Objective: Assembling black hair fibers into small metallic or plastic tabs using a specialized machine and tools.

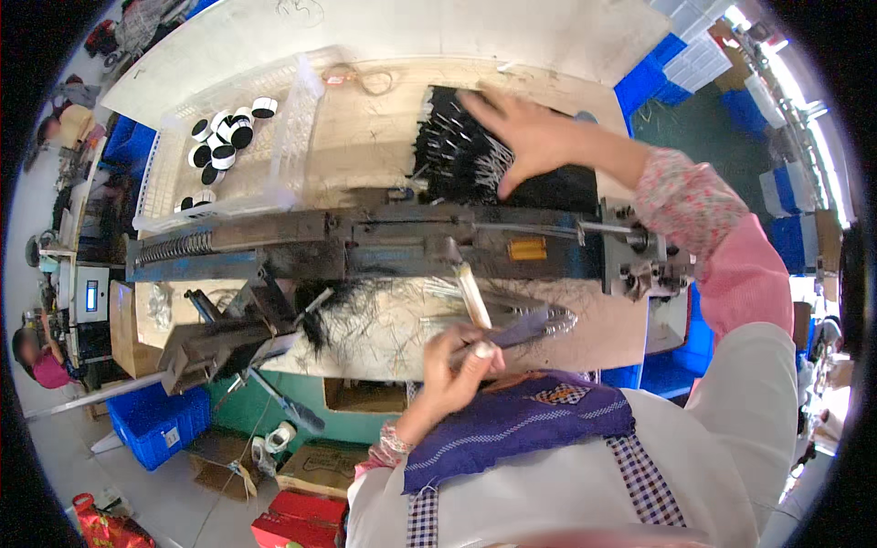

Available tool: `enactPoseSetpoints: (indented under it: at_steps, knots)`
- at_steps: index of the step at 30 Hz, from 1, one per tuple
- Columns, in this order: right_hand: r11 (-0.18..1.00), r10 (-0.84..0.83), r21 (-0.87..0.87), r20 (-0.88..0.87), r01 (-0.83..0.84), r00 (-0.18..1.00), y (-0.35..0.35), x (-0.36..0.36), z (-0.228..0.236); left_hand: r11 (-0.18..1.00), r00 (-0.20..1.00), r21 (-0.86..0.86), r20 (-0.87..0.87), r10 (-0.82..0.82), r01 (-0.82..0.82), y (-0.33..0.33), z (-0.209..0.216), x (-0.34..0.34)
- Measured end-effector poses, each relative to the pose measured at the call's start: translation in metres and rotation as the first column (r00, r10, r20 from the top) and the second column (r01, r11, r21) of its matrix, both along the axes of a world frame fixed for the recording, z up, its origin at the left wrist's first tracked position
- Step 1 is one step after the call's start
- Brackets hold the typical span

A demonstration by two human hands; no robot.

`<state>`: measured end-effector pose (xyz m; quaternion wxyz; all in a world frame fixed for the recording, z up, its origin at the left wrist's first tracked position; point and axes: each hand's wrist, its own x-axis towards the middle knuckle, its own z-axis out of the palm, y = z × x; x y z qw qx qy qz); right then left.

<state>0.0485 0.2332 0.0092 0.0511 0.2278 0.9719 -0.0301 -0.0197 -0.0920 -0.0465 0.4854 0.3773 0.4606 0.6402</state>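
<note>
My left hand [454,369] is closed in front of the machine bar, near the table's front edge. It grips a hammer-like tool [472,300] by its pale handle; the dark head rests near the bar. A dark, blade-shaped piece [519,331] lies just right of the fingers, and I cannot tell whether the hand touches it. Beyond the bar, my right hand [525,137] is spread over a heap of thin silvery pins [457,151] on black cloth or bristle. Its thumb and fingertips reach the heap, with nothing visibly held.
A long dark metal machine bar [301,242] with a spring crosses the table. At the back left stands a white plastic crate [297,169] with several black-and-white round pieces [224,132]. Loose black bristles [343,315] and metal rods lie in front. Blue bins [164,425] stand below.
</note>
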Motion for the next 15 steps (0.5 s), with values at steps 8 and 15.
enactPoseSetpoints:
  at_steps: [8,15]
  knots:
    - [0.916,0.208,-0.391,0.256,-0.096,0.944,0.0,-0.059,-0.022,0.993,0.998,0.098,-0.033,-0.057,0.06,0.016,-0.003,-0.022]
    - [0.931,0.349,-0.214,0.283,-0.296,0.893,-0.002,-0.067,-0.037,0.972,0.98,0.156,-0.121,-0.155,0.173,0.029,-0.003,-0.04]
